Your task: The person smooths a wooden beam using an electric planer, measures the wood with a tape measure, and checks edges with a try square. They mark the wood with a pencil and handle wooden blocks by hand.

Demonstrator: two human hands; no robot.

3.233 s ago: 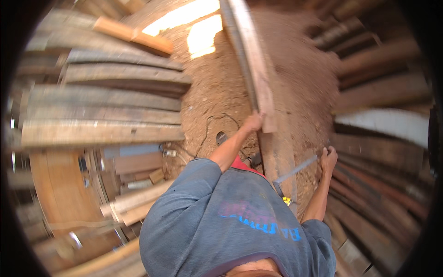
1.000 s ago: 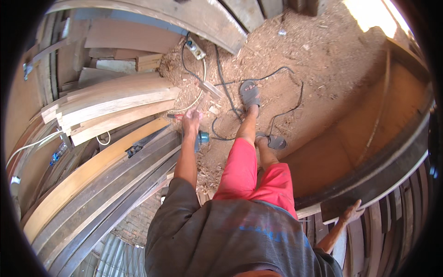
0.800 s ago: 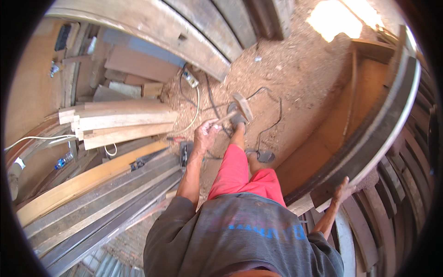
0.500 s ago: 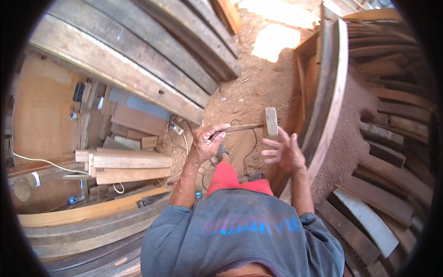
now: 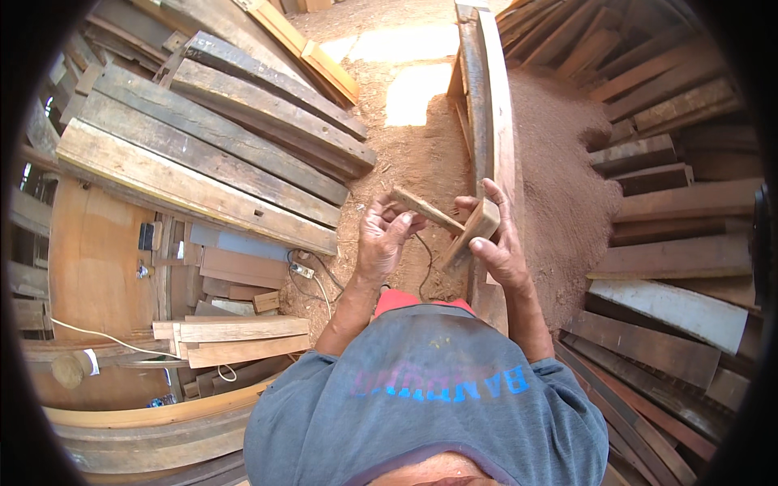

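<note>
A wooden mallet [image 5: 480,228] with a block-shaped head and a slim handle [image 5: 429,211] is held between my two hands, above the ground. My right hand [image 5: 509,247] is closed round its head, with the thumb on the near side and fingers on the far side. At the free end of the handle is my left hand [image 5: 385,243], its thumb and fingers curled loosely by the wood. Part of the left fingers is hidden behind the handle. Just beyond my right hand stands a long upright plank [image 5: 504,121].
Thick timber beams [image 5: 211,158] are stacked at the left. Short boards [image 5: 243,332] lie below them, near a pale cable [image 5: 320,287] with a socket. Right of the long plank are a sawdust heap [image 5: 559,162] and many stacked offcuts [image 5: 681,259]. Sunlight falls on the dirt floor [image 5: 405,154].
My right hand has gone from spread fingers beside the mallet head to gripping it. The mallet has turned, its handle end now tipped up and away. The view has shifted toward the right.
</note>
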